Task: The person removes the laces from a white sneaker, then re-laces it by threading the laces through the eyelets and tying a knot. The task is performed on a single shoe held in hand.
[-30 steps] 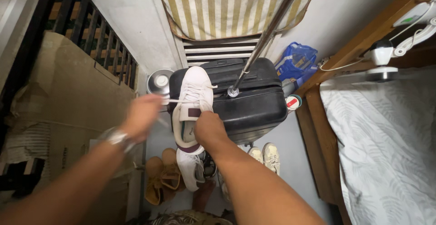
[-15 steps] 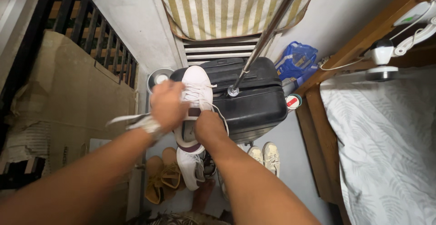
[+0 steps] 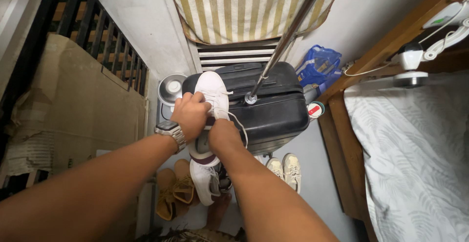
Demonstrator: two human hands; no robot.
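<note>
A white sneaker with a dark heel patch rests on top of a black suitcase, toe pointing away from me. My left hand, with a metal watch on the wrist, is closed over the laces at the shoe's left side. My right hand grips the shoe near its opening, and a loop of white lace hangs off to the right of it. Both hands touch each other over the tongue area.
A metal pole stands on the suitcase. Several shoes lie on the floor below. Flattened cardboard leans at left, a round metal container beside the suitcase, a blue bag and a bed at right.
My left hand pulled a lace out to the left, then swung back in and now sits closed on the shoe beside my right hand. The right hand stayed on the shoe.
</note>
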